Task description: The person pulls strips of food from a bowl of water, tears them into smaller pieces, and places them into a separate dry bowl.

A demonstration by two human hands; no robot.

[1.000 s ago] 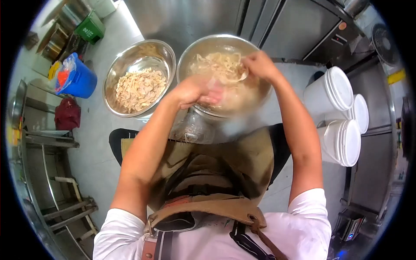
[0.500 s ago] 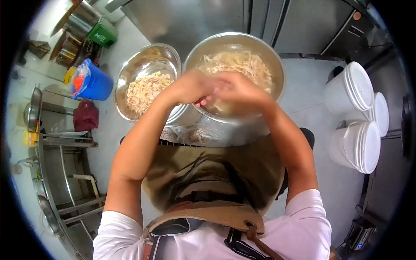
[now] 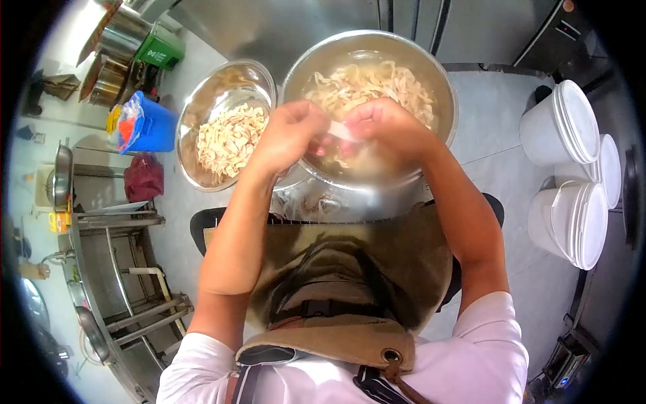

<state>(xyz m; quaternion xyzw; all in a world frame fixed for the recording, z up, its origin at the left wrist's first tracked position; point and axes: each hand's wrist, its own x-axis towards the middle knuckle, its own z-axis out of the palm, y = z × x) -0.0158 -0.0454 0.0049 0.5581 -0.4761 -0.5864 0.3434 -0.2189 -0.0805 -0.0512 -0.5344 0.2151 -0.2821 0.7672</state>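
Observation:
Above the near part of a large metal bowl (image 3: 449, 101), my left hand (image 3: 294, 133) and my right hand (image 3: 387, 128) pinch a small pale piece (image 3: 341, 130) between them. The large bowl holds cloudy liquid and pale strips (image 3: 377, 84). To its left, a second metal bowl (image 3: 192, 108) contains a pile of pale pieces (image 3: 232, 140). My left hand is near this bowl's right rim. Some fingertips are hidden or slightly blurred.
White lidded buckets (image 3: 562, 124) stand at the right. A blue bin (image 3: 153, 126), a maroon bag (image 3: 143, 176) and a metal rack (image 3: 114, 269) are on the left. Metal cabinets (image 3: 289, 34) stand behind the bowls.
My hands have moved slightly apart, and the pale piece now shows between them. The camera view has shifted, with the buckets farther right.

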